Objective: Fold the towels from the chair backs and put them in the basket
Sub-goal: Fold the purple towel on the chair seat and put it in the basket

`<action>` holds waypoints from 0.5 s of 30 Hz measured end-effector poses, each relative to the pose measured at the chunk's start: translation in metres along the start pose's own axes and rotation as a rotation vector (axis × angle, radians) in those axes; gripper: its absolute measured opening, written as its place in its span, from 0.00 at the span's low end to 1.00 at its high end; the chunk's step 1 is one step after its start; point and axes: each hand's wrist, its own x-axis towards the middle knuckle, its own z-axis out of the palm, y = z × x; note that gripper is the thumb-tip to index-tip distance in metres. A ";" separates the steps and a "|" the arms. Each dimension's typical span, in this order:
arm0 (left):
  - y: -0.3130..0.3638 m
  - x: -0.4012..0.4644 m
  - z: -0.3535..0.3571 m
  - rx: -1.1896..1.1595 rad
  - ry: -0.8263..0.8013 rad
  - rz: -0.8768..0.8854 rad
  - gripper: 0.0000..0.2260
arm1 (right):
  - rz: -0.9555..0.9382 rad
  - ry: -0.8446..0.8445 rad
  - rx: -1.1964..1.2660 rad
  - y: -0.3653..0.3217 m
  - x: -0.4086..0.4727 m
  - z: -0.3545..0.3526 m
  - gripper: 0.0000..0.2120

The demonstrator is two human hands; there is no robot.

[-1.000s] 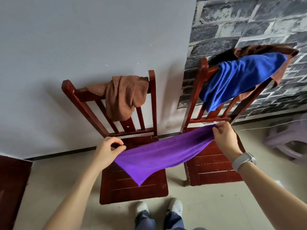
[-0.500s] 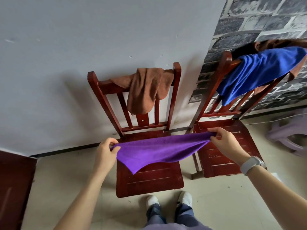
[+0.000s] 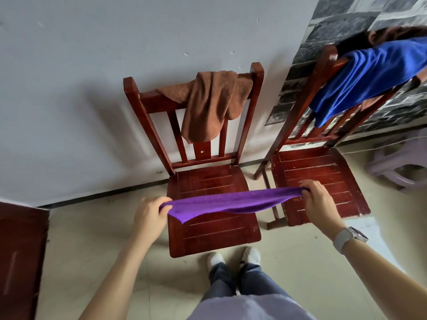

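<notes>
A purple towel (image 3: 231, 200) hangs stretched between my hands above the seat of the left red wooden chair (image 3: 212, 229). My left hand (image 3: 150, 215) pinches its left end and my right hand (image 3: 317, 202) pinches its right end. A brown towel (image 3: 212, 105) is draped over that chair's back. On the back of the right red chair (image 3: 316, 179) lies a blue towel (image 3: 367, 75) with another brown towel (image 3: 392, 33) partly under it. No basket is in view.
A grey wall stands behind the left chair and dark stone-pattern wall behind the right one. A pale plastic stool (image 3: 397, 162) sits at the far right. Dark red furniture (image 3: 20, 255) fills the lower left corner. My feet (image 3: 233, 257) stand just before the left chair.
The view has swung left and down, so the chairs sit further right. Both hands have lowered the purple towel toward me, and it hangs flatter and more taut with less cloth drooping.
</notes>
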 end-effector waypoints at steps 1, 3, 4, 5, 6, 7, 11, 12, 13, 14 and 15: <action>-0.003 -0.006 0.002 -0.046 0.006 -0.015 0.05 | 0.041 0.001 0.049 0.002 -0.006 0.003 0.09; -0.007 -0.021 0.007 -0.186 -0.006 -0.099 0.04 | 0.119 0.032 0.122 0.004 -0.018 0.009 0.09; -0.008 -0.028 0.010 -0.239 -0.001 -0.146 0.03 | 0.136 0.050 0.142 0.005 -0.023 0.012 0.09; -0.009 -0.036 0.012 -0.271 0.026 -0.180 0.03 | 0.141 0.061 0.153 0.006 -0.028 0.015 0.09; -0.010 -0.042 0.014 -0.286 0.066 -0.204 0.03 | 0.139 0.068 0.162 0.007 -0.031 0.017 0.09; -0.010 -0.047 0.016 -0.292 0.108 -0.225 0.03 | 0.130 0.074 0.170 0.006 -0.032 0.019 0.09; -0.012 -0.049 0.022 -0.271 0.247 -0.298 0.04 | 0.007 0.136 0.097 0.009 -0.030 0.029 0.09; -0.013 -0.045 0.025 -0.256 0.263 -0.305 0.05 | 0.010 0.132 0.080 0.011 -0.025 0.034 0.09; -0.013 -0.039 0.029 -0.247 0.262 -0.310 0.05 | 0.033 0.104 0.080 0.012 -0.018 0.038 0.09; -0.013 -0.033 0.033 -0.246 0.242 -0.323 0.05 | 0.074 0.051 0.072 0.012 -0.012 0.044 0.09; -0.014 -0.029 0.036 -0.245 0.218 -0.338 0.05 | 0.111 0.008 0.054 0.014 -0.006 0.049 0.09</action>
